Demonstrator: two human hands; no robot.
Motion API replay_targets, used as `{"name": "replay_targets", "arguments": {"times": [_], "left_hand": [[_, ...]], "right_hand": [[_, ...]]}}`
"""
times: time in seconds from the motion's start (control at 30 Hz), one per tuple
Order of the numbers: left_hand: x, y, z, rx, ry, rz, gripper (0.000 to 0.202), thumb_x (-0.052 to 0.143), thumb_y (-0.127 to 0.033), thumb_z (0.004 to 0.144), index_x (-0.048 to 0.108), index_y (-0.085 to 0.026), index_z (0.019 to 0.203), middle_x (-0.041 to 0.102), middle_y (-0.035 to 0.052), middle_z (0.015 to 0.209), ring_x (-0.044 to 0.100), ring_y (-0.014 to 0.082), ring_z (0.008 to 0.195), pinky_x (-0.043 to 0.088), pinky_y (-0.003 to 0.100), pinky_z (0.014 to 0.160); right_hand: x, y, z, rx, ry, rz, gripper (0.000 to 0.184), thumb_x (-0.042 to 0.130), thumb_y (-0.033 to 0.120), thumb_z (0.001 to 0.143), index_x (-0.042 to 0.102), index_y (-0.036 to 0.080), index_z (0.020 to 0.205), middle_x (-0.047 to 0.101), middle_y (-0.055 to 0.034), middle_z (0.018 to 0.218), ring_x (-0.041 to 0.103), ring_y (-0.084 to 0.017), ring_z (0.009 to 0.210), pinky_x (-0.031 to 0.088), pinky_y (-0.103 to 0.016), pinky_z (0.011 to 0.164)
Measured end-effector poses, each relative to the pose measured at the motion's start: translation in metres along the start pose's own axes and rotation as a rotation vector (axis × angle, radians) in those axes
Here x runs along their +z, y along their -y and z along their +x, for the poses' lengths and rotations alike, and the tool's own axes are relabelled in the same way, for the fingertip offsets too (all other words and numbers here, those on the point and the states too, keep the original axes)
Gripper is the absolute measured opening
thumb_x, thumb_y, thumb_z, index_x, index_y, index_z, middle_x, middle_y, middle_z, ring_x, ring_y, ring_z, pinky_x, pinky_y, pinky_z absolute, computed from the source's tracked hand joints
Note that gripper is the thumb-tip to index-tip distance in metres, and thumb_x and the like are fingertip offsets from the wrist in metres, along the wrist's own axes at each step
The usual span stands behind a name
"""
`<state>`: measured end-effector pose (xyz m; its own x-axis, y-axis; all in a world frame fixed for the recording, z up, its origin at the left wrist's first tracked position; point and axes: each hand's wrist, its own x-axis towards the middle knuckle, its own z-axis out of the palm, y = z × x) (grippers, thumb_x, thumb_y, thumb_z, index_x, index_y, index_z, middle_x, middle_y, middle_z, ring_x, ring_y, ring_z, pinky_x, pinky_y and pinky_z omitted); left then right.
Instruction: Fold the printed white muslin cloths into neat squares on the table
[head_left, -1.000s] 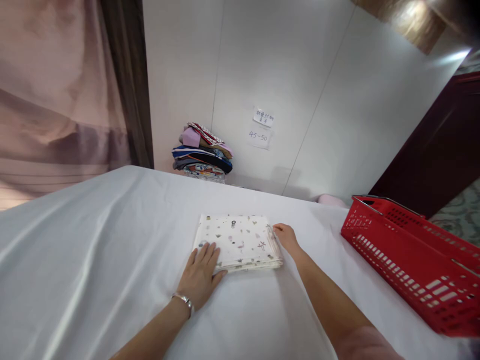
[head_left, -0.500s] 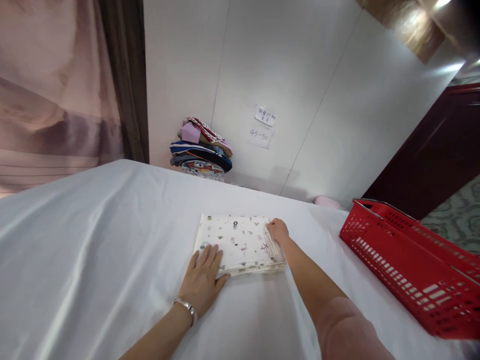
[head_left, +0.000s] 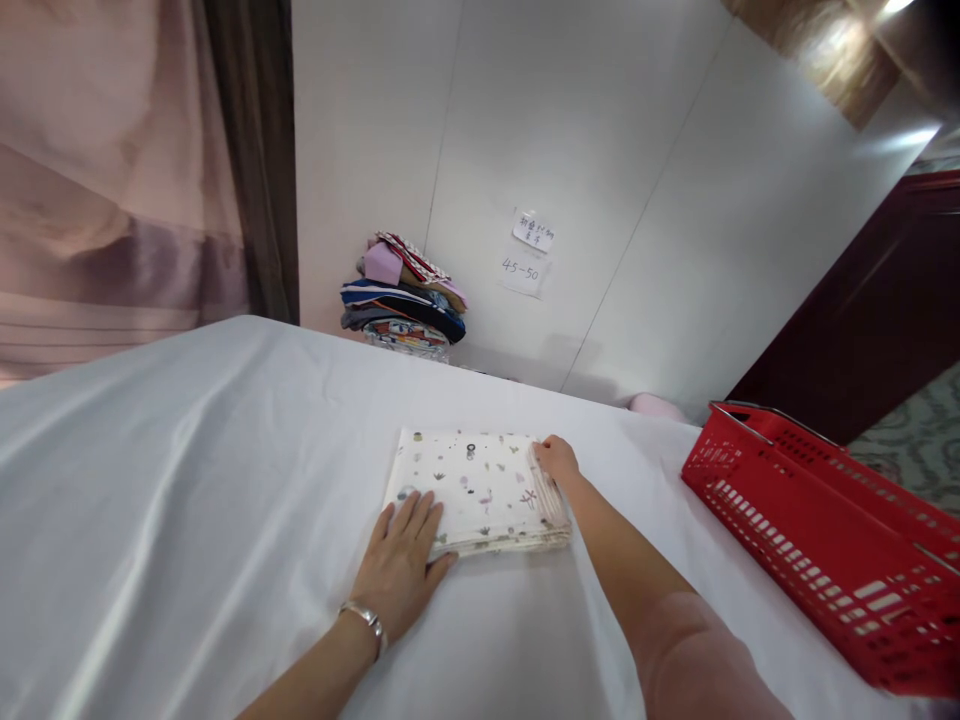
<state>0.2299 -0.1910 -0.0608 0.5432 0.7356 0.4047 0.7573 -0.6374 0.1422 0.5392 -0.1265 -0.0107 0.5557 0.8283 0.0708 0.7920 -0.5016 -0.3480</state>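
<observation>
A folded white cloth (head_left: 472, 485) with small printed figures lies in several layers on the white-covered table. My left hand (head_left: 401, 560), with a silver bracelet at the wrist, rests flat on its near left corner; the fingers are stretched out and the thumb lies along the near edge. At the far right corner, my right hand (head_left: 556, 460) is closed, its curled fingers pinching the cloth's edge. Fine ridges or pleats show along the right side of the cloth. My right fingertips are partly hidden.
A red plastic basket (head_left: 817, 540) with a metal handle stands at the right. Folded fabrics (head_left: 405, 300) are stacked behind the table by the wall. Two paper notes (head_left: 523, 272) hang on the wall. A pink curtain (head_left: 112, 200) hangs at the left.
Both hands stay at the same corners of the cloth. My left hand has shifted very slightly left; the cloth looks almost unchanged.
</observation>
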Motion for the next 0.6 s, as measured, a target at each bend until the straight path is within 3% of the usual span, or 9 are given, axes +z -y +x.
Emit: {"name": "replay_targets", "arguments": {"times": [0.17, 0.37, 0.6], "left_hand": [[0.001, 0.001, -0.001, 0.011, -0.011, 0.002, 0.058, 0.034, -0.055, 0.083, 0.046, -0.020, 0.127, 0.042, 0.0065, 0.135, 0.031, 0.0270, 0.127, 0.022, 0.048, 0.105], [-0.002, 0.000, 0.000, 0.014, 0.002, 0.026, 0.059, 0.033, -0.055, 0.083, 0.046, -0.017, 0.127, 0.041, 0.0073, 0.135, 0.031, 0.0269, 0.127, 0.023, 0.048, 0.104], [0.002, 0.001, -0.001, 0.027, -0.030, 0.022, 0.058, 0.034, -0.055, 0.083, 0.046, -0.019, 0.126, 0.042, 0.0070, 0.135, 0.031, 0.0267, 0.127, 0.023, 0.048, 0.104]], "right_hand": [[0.002, 0.007, 0.013, 0.010, -0.017, 0.006, 0.022, 0.050, 0.038, 0.078, 0.060, 0.018, 0.075, 0.064, -0.0070, 0.078, 0.057, -0.018, 0.072, 0.032, -0.024, 0.055], [0.009, -0.002, 0.020, 0.018, -0.020, 0.030, 0.021, 0.047, 0.031, 0.079, 0.061, 0.017, 0.072, 0.064, -0.0078, 0.077, 0.057, -0.017, 0.071, 0.033, -0.023, 0.055], [0.014, -0.007, 0.029, -0.021, 0.017, 0.038, 0.027, 0.049, 0.039, 0.078, 0.061, 0.015, 0.071, 0.063, -0.0075, 0.071, 0.056, -0.017, 0.066, 0.031, -0.024, 0.055]]}}
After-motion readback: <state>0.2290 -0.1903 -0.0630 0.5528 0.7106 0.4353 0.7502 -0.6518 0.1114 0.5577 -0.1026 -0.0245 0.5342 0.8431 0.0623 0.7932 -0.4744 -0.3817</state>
